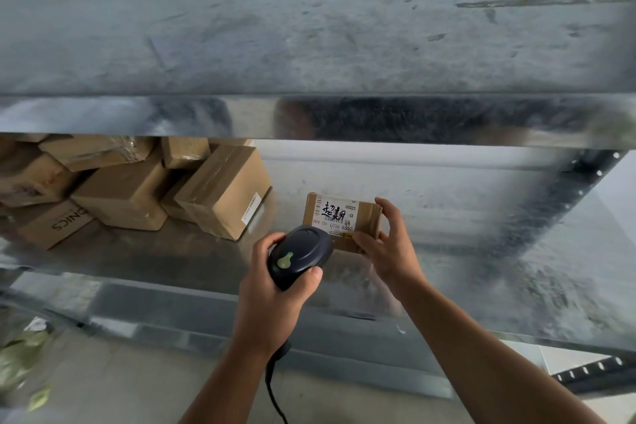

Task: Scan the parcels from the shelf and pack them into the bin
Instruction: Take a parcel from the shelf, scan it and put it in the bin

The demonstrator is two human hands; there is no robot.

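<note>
"Where is the small parcel [339,217]?"

"The metal shelf [481,217] is under it. I cannot tell if the parcel touches the shelf. Its white label [335,212] faces up."

"Who holds it?"

"The right hand [389,248] grips the parcel's right end, thumb on the near edge, fingers on the far edge."

"And the left hand [272,289]?"

"Its fingers are wrapped round a dark barcode scanner [299,256], just in front of the parcel."

"What else?"

"A pile of brown boxes [137,189] sits to the left of the parcel."
</note>
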